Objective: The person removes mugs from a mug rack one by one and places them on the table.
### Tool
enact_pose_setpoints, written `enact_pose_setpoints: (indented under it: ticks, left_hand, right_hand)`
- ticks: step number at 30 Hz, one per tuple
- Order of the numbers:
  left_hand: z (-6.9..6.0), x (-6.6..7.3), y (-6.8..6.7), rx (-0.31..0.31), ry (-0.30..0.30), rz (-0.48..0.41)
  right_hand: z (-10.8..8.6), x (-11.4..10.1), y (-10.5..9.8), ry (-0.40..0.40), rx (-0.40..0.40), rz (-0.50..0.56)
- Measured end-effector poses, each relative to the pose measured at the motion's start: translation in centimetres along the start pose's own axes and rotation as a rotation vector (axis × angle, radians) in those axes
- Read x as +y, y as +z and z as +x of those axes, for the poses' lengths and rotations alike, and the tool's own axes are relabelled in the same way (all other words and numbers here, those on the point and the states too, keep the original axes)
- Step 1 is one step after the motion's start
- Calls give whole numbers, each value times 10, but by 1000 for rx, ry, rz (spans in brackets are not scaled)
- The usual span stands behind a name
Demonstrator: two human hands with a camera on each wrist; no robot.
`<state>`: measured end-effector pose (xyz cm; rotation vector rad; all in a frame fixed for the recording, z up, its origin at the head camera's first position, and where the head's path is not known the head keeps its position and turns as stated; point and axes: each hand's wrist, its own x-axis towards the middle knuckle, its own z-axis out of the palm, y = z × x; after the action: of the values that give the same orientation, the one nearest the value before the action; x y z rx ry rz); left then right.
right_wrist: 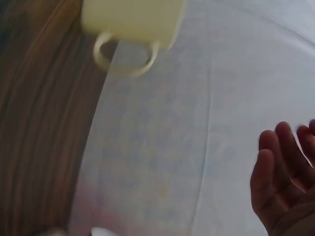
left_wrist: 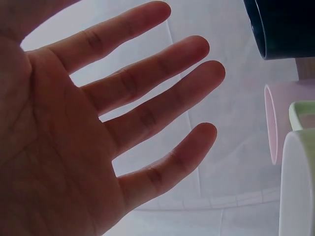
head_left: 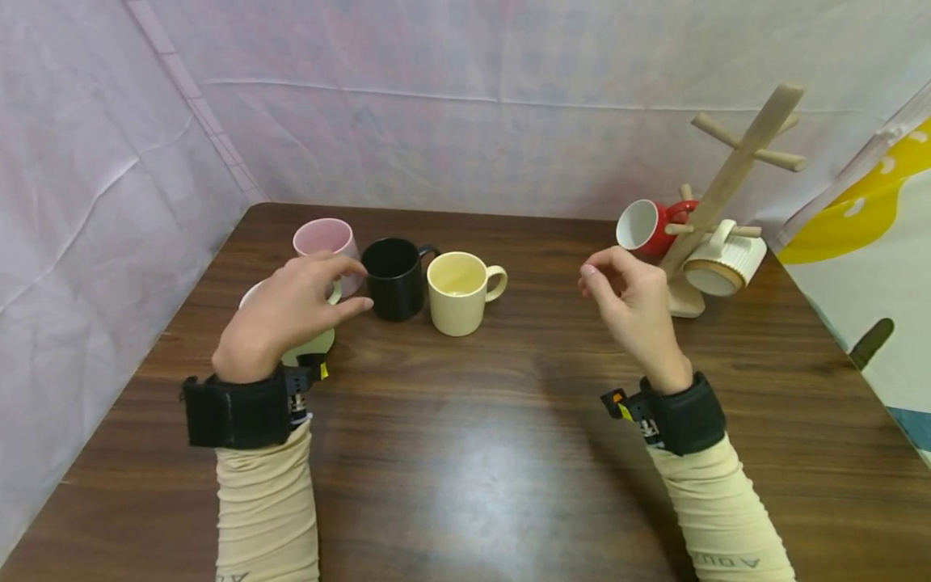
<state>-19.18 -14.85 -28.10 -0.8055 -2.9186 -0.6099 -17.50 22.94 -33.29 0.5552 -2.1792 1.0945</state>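
Observation:
My left hand (head_left: 287,311) hovers over a pale green mug (head_left: 313,346) and hides most of it; in the left wrist view its fingers are spread and fairly straight, with nothing held. Beyond that hand stands a pink mug (head_left: 325,237). A black mug (head_left: 396,287) and a yellow mug (head_left: 456,311) follow to the right, both upright with handles on the right. My right hand (head_left: 633,303) is in the air before the wooden mug tree (head_left: 727,182), its fingers loosely bent and holding nothing. The yellow mug (right_wrist: 133,19) also shows in the right wrist view.
On the tree's lower pegs hang a red mug (head_left: 660,236) with a white inside and a white ribbed mug (head_left: 747,249). Its upper pegs (head_left: 780,159) stick out bare. Everything stands on a dark wooden table (head_left: 465,453) with pale cloth (head_left: 465,153) behind it.

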Motion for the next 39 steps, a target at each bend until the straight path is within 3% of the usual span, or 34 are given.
enact_pose_setpoints:
  ticks: [3, 6, 11, 17, 26, 33, 39]
  left_hand:
    - [1, 0, 1, -1, 7, 1]
    - [1, 0, 2, -4, 10, 2]
    - [1, 1, 2, -6, 11, -8]
    - [2, 1, 3, -22, 6, -27]
    - [3, -8, 7, -145, -10, -45]
    - [3, -7, 8, -177, -36, -46]
    - [4, -6, 8, -193, -49, -50]
  right_hand:
    - [-1, 5, -1, -52, -106, -253]
    - [-1, 8, -4, -34, -274, -401]
    - [-1, 7, -12, 72, -538, -474]
    - [0, 9, -20, 116, -705, -481]
    - [1, 12, -23, 191, -804, -435]
    - [2, 16, -29, 251, -821, -399]
    - [3, 20, -38, 242, -795, -420]
